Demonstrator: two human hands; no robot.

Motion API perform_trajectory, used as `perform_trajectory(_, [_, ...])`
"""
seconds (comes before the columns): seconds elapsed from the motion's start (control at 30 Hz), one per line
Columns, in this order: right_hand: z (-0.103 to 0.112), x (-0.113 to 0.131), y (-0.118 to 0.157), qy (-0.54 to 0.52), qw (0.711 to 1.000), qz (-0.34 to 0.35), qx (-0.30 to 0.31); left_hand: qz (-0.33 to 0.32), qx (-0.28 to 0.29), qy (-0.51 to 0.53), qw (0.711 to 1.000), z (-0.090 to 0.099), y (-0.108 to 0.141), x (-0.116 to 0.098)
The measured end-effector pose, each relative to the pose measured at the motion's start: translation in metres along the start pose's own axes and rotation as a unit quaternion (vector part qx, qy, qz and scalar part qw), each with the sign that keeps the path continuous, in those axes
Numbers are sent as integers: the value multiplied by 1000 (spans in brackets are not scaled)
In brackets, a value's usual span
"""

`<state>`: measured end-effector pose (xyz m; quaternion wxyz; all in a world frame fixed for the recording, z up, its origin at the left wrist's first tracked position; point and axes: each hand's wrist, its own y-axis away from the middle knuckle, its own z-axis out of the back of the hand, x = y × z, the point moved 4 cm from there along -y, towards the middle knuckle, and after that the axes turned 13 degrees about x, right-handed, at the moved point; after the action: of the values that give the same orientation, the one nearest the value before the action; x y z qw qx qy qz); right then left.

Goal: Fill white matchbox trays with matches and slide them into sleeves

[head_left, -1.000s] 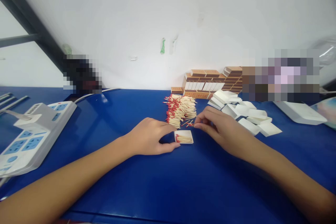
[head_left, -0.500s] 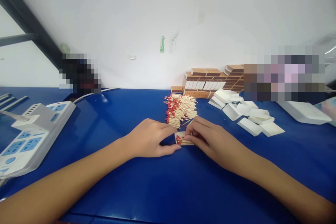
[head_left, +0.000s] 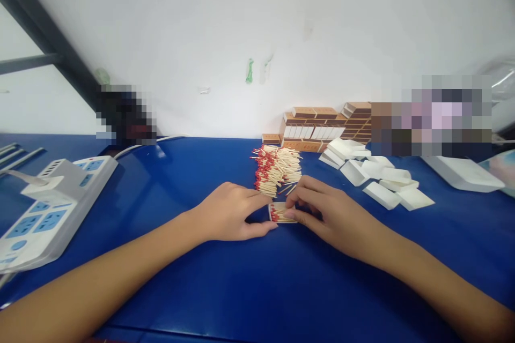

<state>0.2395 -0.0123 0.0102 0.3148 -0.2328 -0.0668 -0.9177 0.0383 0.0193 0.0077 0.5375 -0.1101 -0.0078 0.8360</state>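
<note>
A small white matchbox tray (head_left: 270, 213) lies on the blue table with red-headed matches (head_left: 277, 212) inside. My left hand (head_left: 231, 211) has its thumb and fingers closed around the tray's left end, steadying it. Over the right part of the tray, my right hand (head_left: 325, 214) is closed, its thumb and fingertips on the matches' plain ends. How many matches it grips is hidden by the fingers. Just behind the tray sits a large pile of loose matches (head_left: 277, 169), red heads mostly to the left.
Brown matchboxes (head_left: 311, 146) are stacked against the wall. White trays (head_left: 386, 193) lie scattered right of the pile, with a larger white box (head_left: 462, 171) beyond them. A power strip (head_left: 52, 220) with a plug stands at the left. A white cable (head_left: 140, 144) runs behind it.
The right fingertips have shifted slightly right along the tray, baring more of the matches. My left hand keeps its place at the tray. The view has shifted a little.
</note>
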Motion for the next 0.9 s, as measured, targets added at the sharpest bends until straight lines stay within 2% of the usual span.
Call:
perform_trajectory(0.17, [6, -2, 5, 10, 1000, -9, 21, 4, 1, 5, 1000, 0, 0, 1])
perform_trajectory(0.33, [4, 1, 2, 8, 1000, 7, 26, 6, 5, 2, 1000, -1, 0, 1])
perform_trajectory(0.9, [1, 3, 1, -6, 999, -14, 37, 7, 8, 10, 1000, 0, 0, 1])
